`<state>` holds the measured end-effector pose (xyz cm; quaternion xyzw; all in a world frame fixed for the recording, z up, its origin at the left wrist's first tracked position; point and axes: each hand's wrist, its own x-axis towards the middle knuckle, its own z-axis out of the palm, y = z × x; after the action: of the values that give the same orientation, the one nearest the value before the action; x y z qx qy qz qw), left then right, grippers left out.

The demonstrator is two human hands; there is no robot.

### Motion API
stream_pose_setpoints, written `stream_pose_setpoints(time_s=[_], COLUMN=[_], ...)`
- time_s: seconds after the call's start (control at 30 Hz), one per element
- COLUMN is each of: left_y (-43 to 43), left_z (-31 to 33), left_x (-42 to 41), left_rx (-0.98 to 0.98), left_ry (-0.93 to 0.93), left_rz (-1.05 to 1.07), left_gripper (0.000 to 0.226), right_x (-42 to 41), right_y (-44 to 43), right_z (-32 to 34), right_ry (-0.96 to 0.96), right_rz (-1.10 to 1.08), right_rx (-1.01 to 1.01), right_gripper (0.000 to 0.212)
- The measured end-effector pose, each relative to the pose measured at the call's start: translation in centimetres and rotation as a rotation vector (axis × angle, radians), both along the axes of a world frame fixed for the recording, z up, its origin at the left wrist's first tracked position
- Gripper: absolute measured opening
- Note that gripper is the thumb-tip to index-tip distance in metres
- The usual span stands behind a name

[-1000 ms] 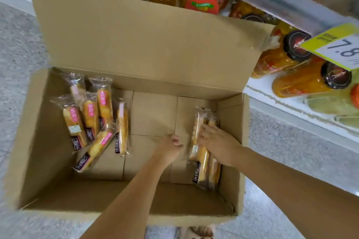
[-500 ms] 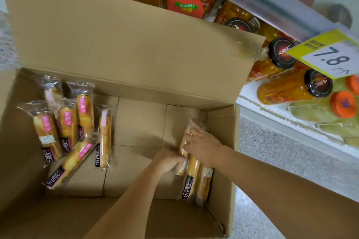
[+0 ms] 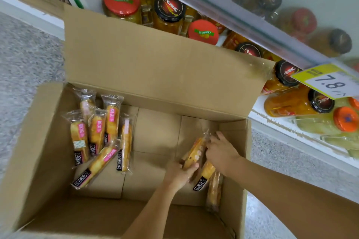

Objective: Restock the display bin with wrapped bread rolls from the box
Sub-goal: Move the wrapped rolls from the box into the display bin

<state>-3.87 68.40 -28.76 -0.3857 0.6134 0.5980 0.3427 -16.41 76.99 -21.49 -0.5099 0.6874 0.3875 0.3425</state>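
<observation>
Head view: both hands reach into the cardboard box (image 3: 42, 141), near its right wall. The left hand (image 3: 178, 174) curls its fingers round one wrapped roll (image 3: 194, 151). The right hand (image 3: 221, 151) touches that roll's upper end, though its grip is unclear. More rolls (image 3: 206, 172) lie beneath, and a cluster of rolls (image 3: 112, 116) lies by the box's left wall.

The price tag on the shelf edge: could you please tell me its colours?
Yellow price tag with a white panel, clearest in the head view.
</observation>
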Motion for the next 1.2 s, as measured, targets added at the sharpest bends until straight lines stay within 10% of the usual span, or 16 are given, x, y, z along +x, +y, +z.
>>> stream_pose_setpoints(time_s=[0.47, 0.63, 0.77, 0.97, 1.07, 1.2], left_y=[-11.8, -14.8, -16.0, -18.0, -18.0, -17.4], left_z=[20.7, 31.7, 42.6, 55.0, 61.0, 67.5], left_x=[3.2, 4.7, 5.8, 9.2, 9.1, 8.6], left_rx=[-0.191, -0.194, -0.222, -0.321, -0.391, -0.445], left_ry=[0.211, 0.217, 0.307, 0.362, 0.420, 0.509], left_rz=[0.143, 0.213, 0.202, 0.045, -0.081, -0.176], left_gripper=[0.035, 0.069, 0.019, 0.026, 0.037, 0.044], right_x=[-2.2, -1.3, 0.1, 1.2, 2.2, 3.2], right_y=[-3.3, -2.9, -2.5, 0.3, 0.4, 0.5], right_z=[20.3, 29.6, 38.3, 49.8, 55.5, 59.9], right_ry=[0.090, -0.025, -0.106, -0.337, -0.457, -0.574], right_rz=[-0.833, -1.059, -1.230, -1.351, -1.380, -1.381], right_rx=[-0.082, -0.301, -0.519, -0.870, -0.925, -1.065], right_gripper=[0.040, 0.037, 0.036, 0.054, 0.025, 0.064])
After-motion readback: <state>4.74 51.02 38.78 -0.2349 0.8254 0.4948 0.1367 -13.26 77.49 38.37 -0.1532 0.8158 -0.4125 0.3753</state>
